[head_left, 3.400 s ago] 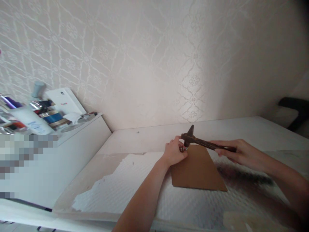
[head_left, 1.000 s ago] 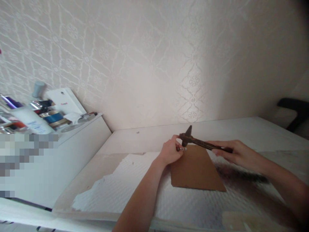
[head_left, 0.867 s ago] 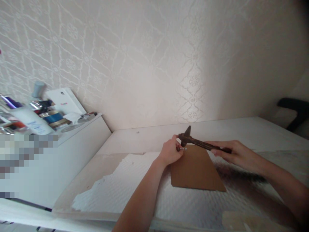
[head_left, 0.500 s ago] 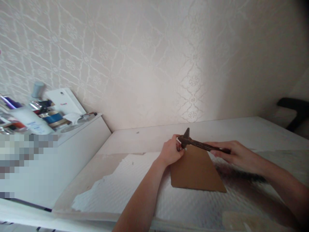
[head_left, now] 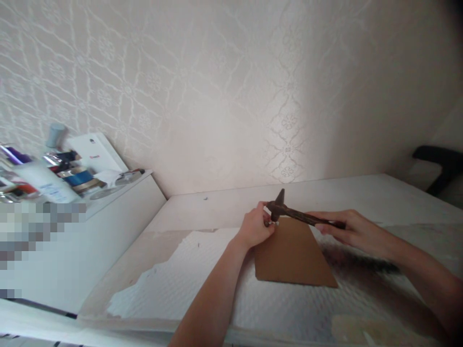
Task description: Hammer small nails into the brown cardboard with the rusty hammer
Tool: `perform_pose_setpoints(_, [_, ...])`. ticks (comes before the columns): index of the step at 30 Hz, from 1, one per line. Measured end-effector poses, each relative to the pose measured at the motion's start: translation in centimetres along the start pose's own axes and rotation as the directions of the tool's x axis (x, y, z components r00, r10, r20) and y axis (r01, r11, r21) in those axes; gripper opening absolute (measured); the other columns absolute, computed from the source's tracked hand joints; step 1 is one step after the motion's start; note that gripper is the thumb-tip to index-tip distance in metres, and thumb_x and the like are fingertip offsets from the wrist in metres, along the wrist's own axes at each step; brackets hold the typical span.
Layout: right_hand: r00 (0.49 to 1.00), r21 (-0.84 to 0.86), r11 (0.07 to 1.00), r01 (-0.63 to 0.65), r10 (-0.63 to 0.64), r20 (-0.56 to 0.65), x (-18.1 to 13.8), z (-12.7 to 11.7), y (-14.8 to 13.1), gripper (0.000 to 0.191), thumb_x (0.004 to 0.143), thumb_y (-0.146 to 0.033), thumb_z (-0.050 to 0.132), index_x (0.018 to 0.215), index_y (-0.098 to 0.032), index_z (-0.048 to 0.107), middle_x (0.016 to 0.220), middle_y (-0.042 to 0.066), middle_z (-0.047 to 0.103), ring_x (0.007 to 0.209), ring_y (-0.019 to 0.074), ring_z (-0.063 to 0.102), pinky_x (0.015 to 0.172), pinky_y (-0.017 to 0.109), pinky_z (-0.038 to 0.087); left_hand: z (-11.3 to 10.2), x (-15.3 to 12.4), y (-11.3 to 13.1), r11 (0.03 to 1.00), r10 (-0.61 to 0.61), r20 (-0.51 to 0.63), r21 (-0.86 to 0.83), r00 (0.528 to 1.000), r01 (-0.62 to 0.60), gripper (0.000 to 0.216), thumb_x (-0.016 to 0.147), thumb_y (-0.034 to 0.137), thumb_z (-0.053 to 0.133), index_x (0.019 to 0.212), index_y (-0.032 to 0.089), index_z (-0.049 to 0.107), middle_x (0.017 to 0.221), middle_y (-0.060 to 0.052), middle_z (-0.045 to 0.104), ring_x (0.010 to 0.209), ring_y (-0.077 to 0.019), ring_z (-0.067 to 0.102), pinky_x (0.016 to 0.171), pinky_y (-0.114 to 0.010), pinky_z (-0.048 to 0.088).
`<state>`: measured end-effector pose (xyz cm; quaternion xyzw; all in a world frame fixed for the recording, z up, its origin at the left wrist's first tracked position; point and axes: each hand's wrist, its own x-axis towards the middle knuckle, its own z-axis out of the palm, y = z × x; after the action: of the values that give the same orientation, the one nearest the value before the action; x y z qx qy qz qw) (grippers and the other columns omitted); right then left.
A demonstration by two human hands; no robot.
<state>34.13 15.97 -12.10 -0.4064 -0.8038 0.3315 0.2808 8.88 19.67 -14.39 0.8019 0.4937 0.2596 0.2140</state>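
In the head view my right hand (head_left: 347, 227) is closed round the handle of a dark, worn hammer (head_left: 300, 216), which points left. Its head hangs over the far left corner of a brown cardboard sheet (head_left: 292, 255). Right beside the hammer head, my left hand (head_left: 256, 225) rests at that corner with its fingers curled together. Something small and shiny shows at the fingertips, too small to name. The cardboard lies on a white textured covering (head_left: 173, 274) on the work surface.
A white cabinet (head_left: 108, 241) on the left bears a white box (head_left: 96, 152), a white tube (head_left: 47, 183) and rolls of tape (head_left: 81, 178). Patterned wallpaper (head_left: 217, 96) rises behind the surface. A black curved object (head_left: 437, 156) is at the far right.
The hammer head sits very slightly higher and tilts a little differently. Both hands stay in nearly the same place, and the cardboard has hardly shifted.
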Motion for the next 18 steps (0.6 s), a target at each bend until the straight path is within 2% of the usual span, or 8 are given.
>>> perform_pose_setpoints(6, [1.0,0.002,1.0,-0.01,0.01,0.003,-0.04,0.01,-0.06,0.047,0.089,-0.049,0.051,0.125,-0.022,0.062,0.126,0.008,0.063,0.112,0.0312,0.059,0.098,0.045,0.044,-0.04,-0.01,0.04,1.0,0.004,0.007,-0.01,1.0,-0.004,0.049,0.07,0.015,0.059,0.116,0.02,0.042,0.09,-0.001,0.066,0.087,-0.0195,0.063,0.078,-0.032,0.05])
perform_pose_setpoints(12, [1.0,-0.025,1.0,0.006,-0.006,0.003,0.05,0.04,0.17,0.043,0.089,-0.049,0.05,0.125,-0.029,0.062,0.125,0.002,0.064,0.112,0.0286,0.06,0.096,0.042,0.046,0.11,0.05,-0.13,1.0,-0.003,0.012,-0.013,1.0,0.004,0.046,0.071,0.015,0.059,0.114,0.021,0.042,0.088,-0.001,0.066,0.087,-0.0196,0.063,0.078,-0.032,0.05])
perform_pose_setpoints(18, [1.0,-0.028,1.0,-0.003,0.003,0.013,0.05,0.14,0.42,0.044,0.089,-0.049,0.05,0.126,-0.028,0.061,0.125,0.003,0.064,0.111,0.0292,0.06,0.095,0.043,0.047,0.02,0.06,-0.04,1.0,-0.002,0.011,-0.004,1.0,0.002,0.047,0.07,0.015,0.059,0.114,0.02,0.043,0.093,-0.002,0.066,0.088,-0.0202,0.063,0.079,-0.033,0.05])
